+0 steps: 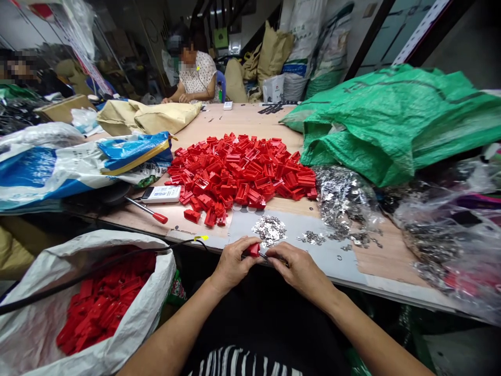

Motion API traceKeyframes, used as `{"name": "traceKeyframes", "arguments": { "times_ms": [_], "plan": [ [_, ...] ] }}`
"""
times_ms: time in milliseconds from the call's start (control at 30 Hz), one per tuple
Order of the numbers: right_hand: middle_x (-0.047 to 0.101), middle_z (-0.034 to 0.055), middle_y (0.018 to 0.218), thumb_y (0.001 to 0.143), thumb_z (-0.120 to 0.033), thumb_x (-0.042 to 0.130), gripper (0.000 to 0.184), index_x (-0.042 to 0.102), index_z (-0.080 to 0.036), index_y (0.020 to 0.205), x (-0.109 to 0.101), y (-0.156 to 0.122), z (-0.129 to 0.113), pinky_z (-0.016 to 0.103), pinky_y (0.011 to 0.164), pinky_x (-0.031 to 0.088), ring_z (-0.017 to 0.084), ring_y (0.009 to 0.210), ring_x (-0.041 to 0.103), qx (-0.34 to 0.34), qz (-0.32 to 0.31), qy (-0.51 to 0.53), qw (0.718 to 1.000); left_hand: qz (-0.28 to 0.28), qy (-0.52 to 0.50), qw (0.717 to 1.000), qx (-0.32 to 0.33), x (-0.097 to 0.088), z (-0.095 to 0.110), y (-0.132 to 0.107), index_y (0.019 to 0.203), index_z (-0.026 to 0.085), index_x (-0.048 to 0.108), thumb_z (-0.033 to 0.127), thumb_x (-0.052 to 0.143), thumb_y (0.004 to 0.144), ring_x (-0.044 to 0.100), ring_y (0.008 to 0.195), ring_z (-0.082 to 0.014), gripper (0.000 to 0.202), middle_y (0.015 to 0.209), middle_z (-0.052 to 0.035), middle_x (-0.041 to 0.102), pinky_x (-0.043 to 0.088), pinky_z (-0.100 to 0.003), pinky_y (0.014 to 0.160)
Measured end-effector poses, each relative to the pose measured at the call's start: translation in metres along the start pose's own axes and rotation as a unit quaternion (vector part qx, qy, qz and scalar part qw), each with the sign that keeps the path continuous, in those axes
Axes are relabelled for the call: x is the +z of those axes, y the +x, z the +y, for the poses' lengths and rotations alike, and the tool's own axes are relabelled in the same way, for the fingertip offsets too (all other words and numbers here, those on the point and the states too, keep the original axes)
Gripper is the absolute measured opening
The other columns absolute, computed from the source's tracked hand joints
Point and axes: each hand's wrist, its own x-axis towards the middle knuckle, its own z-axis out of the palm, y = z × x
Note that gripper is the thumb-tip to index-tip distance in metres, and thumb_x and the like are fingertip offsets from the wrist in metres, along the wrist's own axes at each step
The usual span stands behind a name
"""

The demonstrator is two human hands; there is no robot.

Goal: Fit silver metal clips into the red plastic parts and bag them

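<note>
My left hand (234, 265) is closed on a small red plastic housing (254, 249) at the table's front edge. My right hand (300, 265) pinches a thin, dark metal tool (264, 256) whose tip meets the housing; its exact kind is partly hidden by the fingers. Just beyond the hands lies a small heap of flat silvery metal pieces (270, 230), with a smaller cluster of metal pieces (313, 237) to its right. Farther back spreads a large pile of red plastic housings (238, 169).
At lower left, a white sack (156, 292) holds more red housings. A red-tipped metal lever (148, 210) sticks out near a white box (161, 194). Green sacking (376, 120) and a clear bag of metal pieces (340, 198) lie right. A person (199, 78) sits across the table.
</note>
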Motion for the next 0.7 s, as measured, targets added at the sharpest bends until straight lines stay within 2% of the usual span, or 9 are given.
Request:
{"name": "traceKeyframes", "arguments": {
  "times_ms": [133, 300, 433, 567, 700],
  "plan": [
    [0.068, 0.0039, 0.094, 0.089, -0.016, 0.052, 0.017, 0.066, -0.023, 0.095, 0.001, 0.000, 0.001, 0.031, 0.078, 0.049, 0.018, 0.087, 0.064, -0.001, 0.000, 0.003, 1.000, -0.006, 0.010, 1.000, 0.005, 0.000, 0.000, 0.000, 0.111, 0.026, 0.068, 0.021, 0.072, 0.075, 0.065, 0.096, -0.0223, 0.037, 0.105, -0.0047, 0.072, 0.049, -0.034, 0.089],
    [0.069, 0.0041, 0.093, 0.088, -0.017, 0.052, 0.017, 0.067, -0.023, 0.093, -0.001, 0.004, 0.000, 0.033, 0.077, 0.049, 0.019, 0.086, 0.064, 0.031, -0.020, 0.005, 0.999, -0.002, 0.011, 1.000, 0.002, 0.001, 0.000, 0.000, 0.109, 0.027, 0.069, 0.021, 0.072, 0.074, 0.065, 0.096, -0.0231, 0.035, 0.102, -0.0044, 0.073, 0.047, -0.037, 0.093],
    [0.069, 0.0035, 0.089, 0.086, -0.018, 0.052, 0.016, 0.067, -0.023, 0.087, -0.002, 0.007, -0.004, 0.032, 0.075, 0.048, 0.020, 0.084, 0.063, 0.065, -0.032, -0.009, 0.997, -0.002, -0.003, 1.000, -0.006, 0.001, -0.001, -0.001, 0.109, 0.027, 0.070, 0.019, 0.072, 0.074, 0.066, 0.097, -0.0238, 0.036, 0.103, -0.0047, 0.073, 0.049, -0.036, 0.090],
    [0.067, 0.0035, 0.082, 0.083, -0.015, 0.052, 0.015, 0.064, -0.022, 0.082, 0.004, 0.009, -0.014, 0.030, 0.069, 0.046, 0.019, 0.078, 0.062, 0.091, -0.014, -0.051, 0.994, 0.001, -0.025, 1.000, -0.011, 0.002, -0.003, -0.002, 0.108, 0.028, 0.070, 0.019, 0.072, 0.074, 0.067, 0.094, -0.0234, 0.035, 0.104, -0.0045, 0.073, 0.050, -0.035, 0.088],
    [0.065, 0.0044, 0.085, 0.084, -0.013, 0.051, 0.013, 0.061, -0.021, 0.084, 0.010, 0.009, -0.022, 0.029, 0.069, 0.044, 0.019, 0.079, 0.062, 0.107, -0.003, -0.089, 0.990, 0.011, -0.015, 1.000, -0.015, 0.003, -0.004, -0.001, 0.106, 0.027, 0.070, 0.020, 0.073, 0.073, 0.067, 0.092, -0.0226, 0.033, 0.104, -0.0040, 0.073, 0.050, -0.034, 0.087]
  ]
}}
